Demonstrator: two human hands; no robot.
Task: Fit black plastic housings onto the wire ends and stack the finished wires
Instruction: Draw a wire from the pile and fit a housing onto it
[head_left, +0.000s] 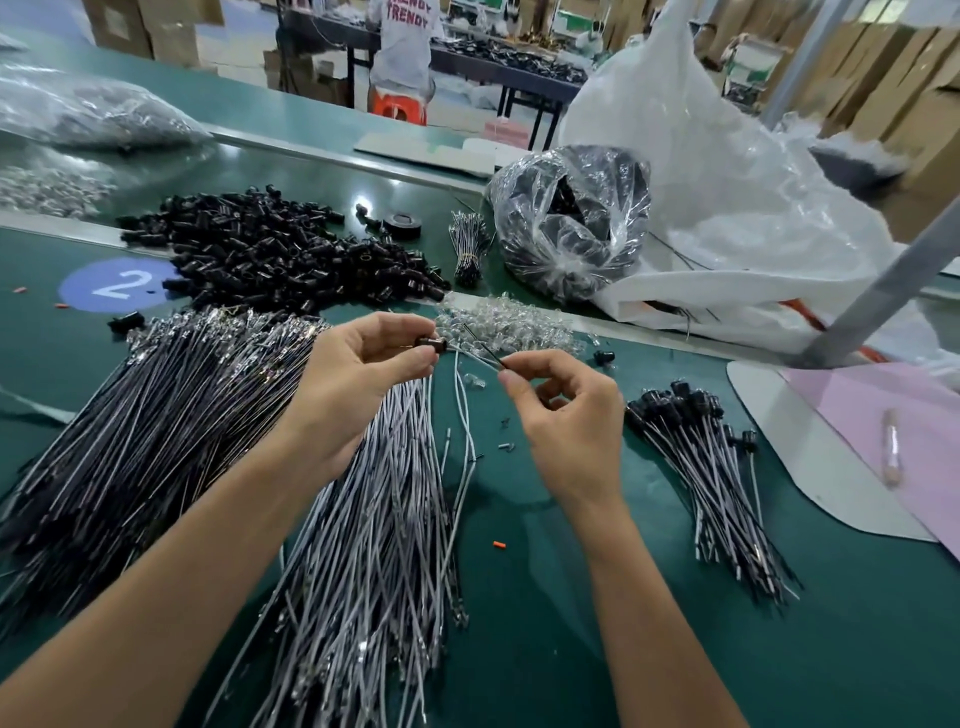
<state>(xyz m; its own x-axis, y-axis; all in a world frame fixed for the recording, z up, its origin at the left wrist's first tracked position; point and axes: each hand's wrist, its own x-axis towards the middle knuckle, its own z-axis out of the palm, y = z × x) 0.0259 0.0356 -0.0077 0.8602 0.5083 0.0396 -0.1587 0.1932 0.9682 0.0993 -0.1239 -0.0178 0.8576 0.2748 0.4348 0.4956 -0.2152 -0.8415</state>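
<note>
bench (571, 649): green mat, on which all stock is laid
white sack (727, 208): slumped at far right, not involved
dark wire pile (130, 441): fanned out at near left, terminals turned to the far side
grey wire pile (374, 519): fanned out in the centre, partly covered by the left forearm
housing heap (270, 249): loose black housings heaped far left of centre, beyond both hands
finished stack (696, 467): capped wires laid at right, caps at the far end; nearer the right hand than the left
left hand (358, 374): thumb and forefinger closed in a pinch on one housing
right hand (566, 415): thumb and forefinger closed in a pinch on a wire end, other fingers loosely curled
housing (432, 343): held above the mat, far of centre; long axis judged roughly left–right
wire end (488, 356): projected from the right fingertips toward the far left
key relation: housing is just left of the wire tips; contact cannot be told; axes judged nearly in line
step judged: insertion in hand; a short leftward push by the right hand is called for
</note>
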